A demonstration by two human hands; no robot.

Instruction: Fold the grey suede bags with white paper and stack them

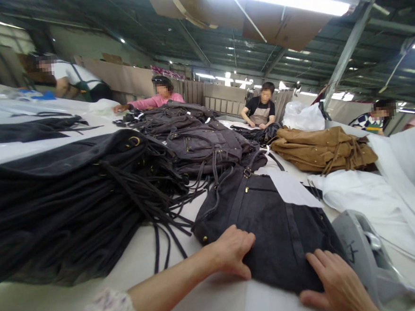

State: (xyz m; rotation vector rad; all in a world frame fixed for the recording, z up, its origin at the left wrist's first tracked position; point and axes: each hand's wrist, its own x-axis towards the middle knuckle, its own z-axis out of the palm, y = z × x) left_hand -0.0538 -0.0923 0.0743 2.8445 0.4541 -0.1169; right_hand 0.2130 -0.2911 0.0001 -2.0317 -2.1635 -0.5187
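A black fabric bag (269, 227) with a zipped pocket, straps and brass-coloured fittings lies flat on the pale table. On its near left part rests my left hand (231, 251), its fingers bent and its thumb apart from them. My right hand (331, 277) touches the near right edge, with fingers spread over the cloth and the thumb low beside it. A white paper sheet (295, 189) covers the upper right of the bag. Right of the bag stands a grey tape dispenser (367, 253) with a dark handwritten mark.
A tall stack of black bags (62, 208) with dangling straps fills the left. Dark grey bags (206, 143) lie beyond, and brown bags (320, 147) at the far right. White sheeting (370, 196) spreads behind the dispenser. Several people work around the table.
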